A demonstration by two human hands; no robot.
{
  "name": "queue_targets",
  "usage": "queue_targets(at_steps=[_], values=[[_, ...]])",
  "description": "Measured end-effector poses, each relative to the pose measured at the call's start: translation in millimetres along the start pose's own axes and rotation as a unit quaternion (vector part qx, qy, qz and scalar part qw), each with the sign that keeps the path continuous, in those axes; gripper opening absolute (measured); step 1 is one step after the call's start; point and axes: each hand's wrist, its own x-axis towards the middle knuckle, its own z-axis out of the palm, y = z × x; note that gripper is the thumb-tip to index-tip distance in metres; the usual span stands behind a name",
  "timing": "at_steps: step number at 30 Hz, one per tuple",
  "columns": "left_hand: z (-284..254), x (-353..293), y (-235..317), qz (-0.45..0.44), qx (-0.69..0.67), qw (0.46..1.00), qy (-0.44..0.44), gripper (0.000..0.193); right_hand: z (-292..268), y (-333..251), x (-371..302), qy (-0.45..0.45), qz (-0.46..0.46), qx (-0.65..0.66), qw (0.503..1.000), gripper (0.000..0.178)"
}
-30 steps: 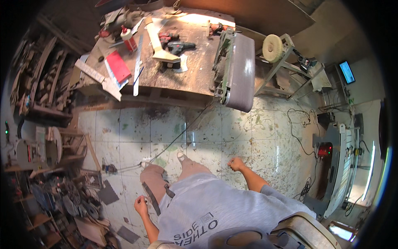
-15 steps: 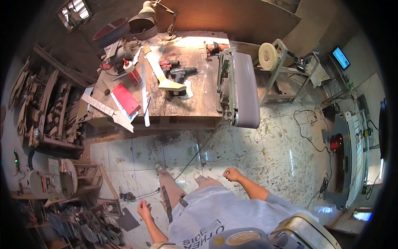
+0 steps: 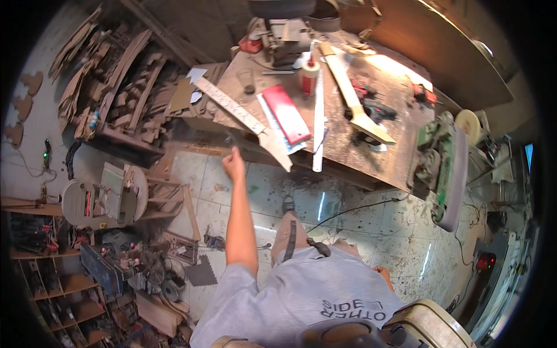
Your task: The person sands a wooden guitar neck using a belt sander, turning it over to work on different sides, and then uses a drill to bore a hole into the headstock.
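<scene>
Workbench (image 3: 345, 146), one, near one left hand (image 3: 234, 165)

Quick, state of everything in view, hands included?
Bare left hand: extended, grip unclear.
Bare right hand: mostly hidden.
Pale inscribed wooden board: overhanging brown wooden bench's edge.
Long silver metal ruler: overhanging too.
White bottle with red cap: upright, capped.
Clear cylindrical glass: upright.
Green-framed belt sander: motion unclear.
Small red indicator light: lit.
</scene>
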Motion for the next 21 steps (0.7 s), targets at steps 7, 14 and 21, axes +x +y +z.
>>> queue_targets(at_steps=[7, 14, 21], values=[[64, 79, 38, -0.107, 0.125, 0.986, -0.021, 0.1, 33, -163, -9, -0.023, 0.03, 0.118, 0.992, 0.022], [124, 91, 25, -0.163, 0.187, 0.965, -0.089, 0.106, 49, -209, -43, 0.052, 0.025, 0.161, 0.985, 0.026], [100, 81, 37, -0.077, 0.064, 0.994, -0.045, 0.07, 51, -149, -71, 0.015, 0.05, 0.093, 0.994, 0.025]])
